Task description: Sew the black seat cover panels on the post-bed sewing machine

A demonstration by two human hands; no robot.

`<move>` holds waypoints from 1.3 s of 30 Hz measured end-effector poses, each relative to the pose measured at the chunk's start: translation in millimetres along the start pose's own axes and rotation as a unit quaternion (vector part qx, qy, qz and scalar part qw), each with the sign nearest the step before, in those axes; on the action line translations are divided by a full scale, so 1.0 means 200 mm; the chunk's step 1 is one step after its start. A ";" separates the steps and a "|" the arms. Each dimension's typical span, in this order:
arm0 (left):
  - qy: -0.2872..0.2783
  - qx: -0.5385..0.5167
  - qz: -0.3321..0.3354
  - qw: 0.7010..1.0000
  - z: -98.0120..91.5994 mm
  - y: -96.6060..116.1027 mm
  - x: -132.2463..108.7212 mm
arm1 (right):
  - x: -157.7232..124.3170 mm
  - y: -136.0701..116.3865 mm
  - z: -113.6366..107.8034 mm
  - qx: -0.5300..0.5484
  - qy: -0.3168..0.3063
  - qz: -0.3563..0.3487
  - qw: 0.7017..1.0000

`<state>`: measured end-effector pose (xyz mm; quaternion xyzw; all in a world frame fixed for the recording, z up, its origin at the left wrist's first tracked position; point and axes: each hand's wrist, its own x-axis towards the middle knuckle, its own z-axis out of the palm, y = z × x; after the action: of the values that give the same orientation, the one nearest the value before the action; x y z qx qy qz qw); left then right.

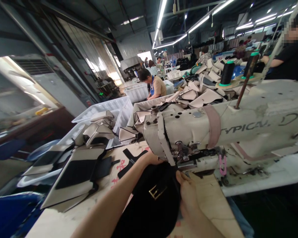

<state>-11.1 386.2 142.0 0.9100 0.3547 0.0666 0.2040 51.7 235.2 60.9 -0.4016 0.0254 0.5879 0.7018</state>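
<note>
A black bag piece [149,208] with a gold buckle [154,192] and a short strap lies under the head of a sewing machine [186,132]. Its right edge is pinched in my right hand [188,191], thumb on the near face and fingers curled behind. My left hand [152,159] reaches over the far left part of the same piece, close to the needle area. The machine head hides its fingers. Left of that hand, a black strap piece [130,162] lies on the wooden worktable [94,205].
Beige and black bags [74,172] lie at the left of the worktable. White plastic bins [125,114] hold more, and a heap of bag pieces [198,92] rises behind the machine. Thread cones [227,73] stand on it. A co-worker [157,86] sits beyond; another stands at right.
</note>
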 end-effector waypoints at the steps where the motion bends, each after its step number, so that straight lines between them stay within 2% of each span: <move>1: 0.001 0.008 0.003 1.000 -0.03 0.02 -0.02 | 0.00 0.01 0.00 0.000 0.005 -0.004 1.000; 3: 0.013 0.024 0.006 1.000 -0.10 0.08 -0.11 | 0.00 0.01 0.00 -0.002 0.008 -0.007 1.000; 5: 0.056 0.053 0.002 0.997 -0.13 0.15 -0.29 | 0.00 0.01 0.00 -0.004 0.001 -0.004 1.000; 7: 0.141 0.101 -0.025 0.984 -0.10 0.24 -0.52 | 0.00 0.01 -0.01 -0.005 -0.012 0.001 1.000; 10: 0.206 0.071 -0.103 0.970 0.11 0.36 -0.84 | 0.00 0.01 -0.02 -0.010 -0.021 0.005 1.000; 12: 0.207 0.013 -0.136 0.969 0.29 0.41 -0.91 | 0.01 0.02 -0.04 -0.014 -0.025 0.002 1.000; 14: 0.199 -0.022 -0.174 0.964 0.43 0.42 -0.84 | 0.01 0.02 -0.06 -0.018 -0.034 -0.006 0.999; 16: 0.194 -0.062 -0.202 0.958 0.51 0.40 -0.68 | 0.02 0.02 -0.07 -0.022 -0.042 -0.022 0.999; 19: 0.242 -0.035 -0.251 0.936 0.52 0.37 -0.44 | 0.02 0.01 -0.08 -0.027 -0.046 -0.044 0.998; 21: 0.270 -0.013 -0.284 0.920 0.52 0.37 -0.36 | 0.02 0.01 -0.08 -0.031 -0.048 -0.051 0.997; 25: 0.250 -0.070 -0.300 0.918 0.53 0.35 -0.35 | 0.02 0.01 -0.07 -0.035 -0.039 -0.050 0.997; 31: 0.218 -0.140 -0.297 0.919 0.53 0.25 -0.38 | 0.01 0.04 -0.05 -0.018 -0.016 -0.029 0.999; 36: 0.186 -0.122 -0.307 0.925 0.51 0.25 -0.38 | 0.01 0.05 -0.05 -0.016 -0.004 -0.017 1.000; 39: 0.194 -0.082 -0.299 0.931 0.52 0.28 -0.38 | 0.01 0.04 -0.05 -0.023 -0.008 -0.026 0.999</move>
<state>-4.6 264.0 73.3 0.7113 0.6361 0.2070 0.2157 49.7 230.5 48.1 -0.4135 -0.0036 0.5732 0.7074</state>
